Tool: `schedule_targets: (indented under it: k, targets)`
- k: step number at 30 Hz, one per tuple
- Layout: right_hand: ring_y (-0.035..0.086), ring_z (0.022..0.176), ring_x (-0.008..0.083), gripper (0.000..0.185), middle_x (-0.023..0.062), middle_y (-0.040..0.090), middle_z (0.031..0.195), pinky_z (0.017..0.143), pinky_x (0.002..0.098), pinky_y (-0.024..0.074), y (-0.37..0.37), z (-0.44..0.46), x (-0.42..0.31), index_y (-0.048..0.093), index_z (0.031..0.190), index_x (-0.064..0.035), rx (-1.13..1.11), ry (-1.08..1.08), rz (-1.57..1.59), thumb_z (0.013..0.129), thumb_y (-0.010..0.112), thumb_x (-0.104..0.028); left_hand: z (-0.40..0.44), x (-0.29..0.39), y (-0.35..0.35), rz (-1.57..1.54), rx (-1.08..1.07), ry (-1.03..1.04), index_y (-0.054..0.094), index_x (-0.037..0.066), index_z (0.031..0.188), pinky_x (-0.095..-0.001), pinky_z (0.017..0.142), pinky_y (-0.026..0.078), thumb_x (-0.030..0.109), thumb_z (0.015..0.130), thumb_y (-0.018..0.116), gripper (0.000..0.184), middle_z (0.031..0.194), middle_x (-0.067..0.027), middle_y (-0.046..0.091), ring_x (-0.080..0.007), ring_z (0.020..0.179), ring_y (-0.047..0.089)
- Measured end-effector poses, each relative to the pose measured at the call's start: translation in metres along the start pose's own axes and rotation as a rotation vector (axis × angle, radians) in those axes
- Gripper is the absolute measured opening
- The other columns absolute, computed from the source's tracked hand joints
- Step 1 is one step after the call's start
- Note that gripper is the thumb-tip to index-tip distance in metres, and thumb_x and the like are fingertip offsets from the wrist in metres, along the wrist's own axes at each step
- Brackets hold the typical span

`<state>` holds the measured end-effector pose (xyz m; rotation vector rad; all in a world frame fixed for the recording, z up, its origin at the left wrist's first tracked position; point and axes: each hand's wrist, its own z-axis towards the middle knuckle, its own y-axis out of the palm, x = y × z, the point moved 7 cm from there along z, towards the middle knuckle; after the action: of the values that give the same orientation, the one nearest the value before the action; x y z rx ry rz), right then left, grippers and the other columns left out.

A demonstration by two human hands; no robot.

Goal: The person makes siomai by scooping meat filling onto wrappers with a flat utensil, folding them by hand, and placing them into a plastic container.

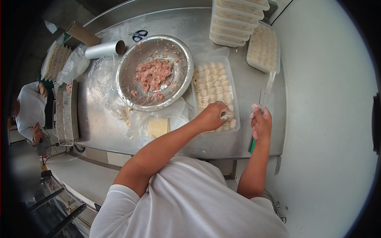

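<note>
My left hand (216, 116) is over the near end of a clear plastic tray (237, 119) filled with rows of pale dumplings (212, 85). Its fingers are curled round a whitish dumpling, partly hidden by them. To the right of the tray, my right hand (261, 126) grips a thin metal spatula (270, 85) pointing away from me, with pink meat (256, 107) at the fingers. A green handle (253, 146) shows below that hand. Left of the tray, a steel bowl (186, 83) holds minced meat (152, 74). Square yellow wrappers (158, 127) lie on plastic nearer me.
Stacked trays (234, 23) and another filled tray (263, 47) stand at the back right. Scissors (139, 35), a foil roll (104, 49) and a cardboard tube (82, 33) are at the back left. A person (31, 105) is beyond a metal pan (65, 115) at far left.
</note>
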<state>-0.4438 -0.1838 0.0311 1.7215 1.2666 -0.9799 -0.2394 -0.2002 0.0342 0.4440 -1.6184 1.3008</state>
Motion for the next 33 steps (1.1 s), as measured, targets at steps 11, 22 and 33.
schedule_targets:
  k: [11,22,33]
  targets:
    - [0.04,0.046,0.0041,0.022,0.0034,0.059,0.073,0.041,0.0215,0.0314,0.021,-0.001,-0.012,0.063,0.109,-0.0031,0.046,-0.109,-0.217,0.096,0.065,-0.021,0.001,0.004,0.026,0.109,-0.169,-0.141,0.065,0.002,0.118,-0.0443,0.094,0.049,-0.003,0.074,0.069,0.044,0.11,-0.021,0.066,-0.0399,0.104,0.059]
    - [0.065,0.087,0.0334,0.026,0.014,0.063,0.094,0.077,0.0427,0.054,0.223,-0.02,-0.079,0.069,0.108,-0.0062,-0.502,-0.837,-1.488,0.086,0.056,-0.005,-0.164,-0.044,-0.113,0.146,0.284,-0.142,0.066,0.006,0.109,-0.0405,0.093,0.048,-0.001,0.069,0.076,0.042,0.103,-0.0126,0.061,-0.0336,0.106,0.056]
    - [0.069,0.083,0.0311,0.011,0.011,0.068,0.09,0.071,0.0424,0.057,0.32,-0.015,-0.031,0.068,0.087,-0.0066,-0.929,-1.041,-1.746,0.082,0.058,-0.007,-0.22,-0.096,-0.107,0.148,0.218,-0.253,0.07,0.004,0.097,-0.0409,0.093,0.048,0.002,0.069,0.076,0.029,0.113,-0.0145,0.061,-0.0347,0.106,0.056]
